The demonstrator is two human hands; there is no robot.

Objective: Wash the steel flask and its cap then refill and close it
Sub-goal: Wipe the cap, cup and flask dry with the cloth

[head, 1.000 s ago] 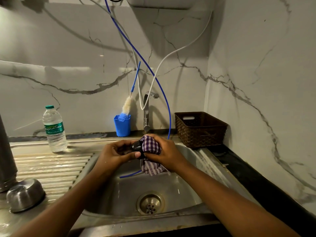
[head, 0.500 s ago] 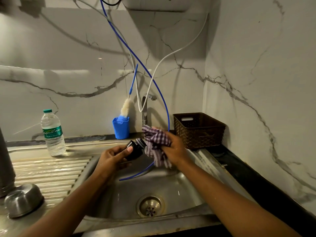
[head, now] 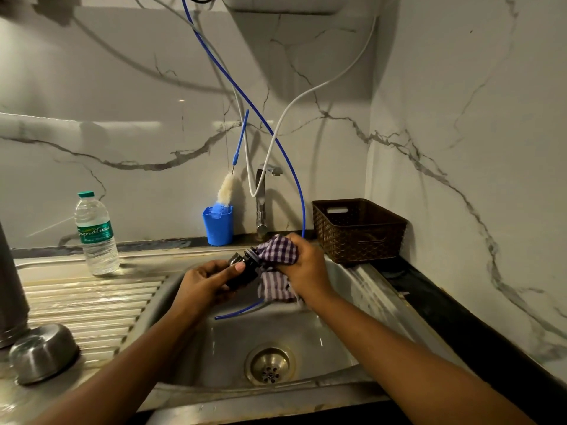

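Cap (head: 244, 269) is over the sink (head: 306, 338), pinched in my left hand (head: 202, 286), while my right hand (head: 306, 271) grips the checked cloth (head: 276, 256) against its far end. Half a second ago the cloth was just off it, now it's touching again. Behind the sink, blue cup (head: 218, 225) holds the bottle brush (head: 227, 188); brown basket (head: 359, 237) to the sink's right, can't tell what's inside.

Light: dim, warm indoor | Glare: pale band on glossy wall (head: 92, 118), sheen on wet drainboard (head: 92, 299) | Shadows: soft, under wall unit (head: 291, 4) | Edges: bowed — wide-angle | Focus: sharp
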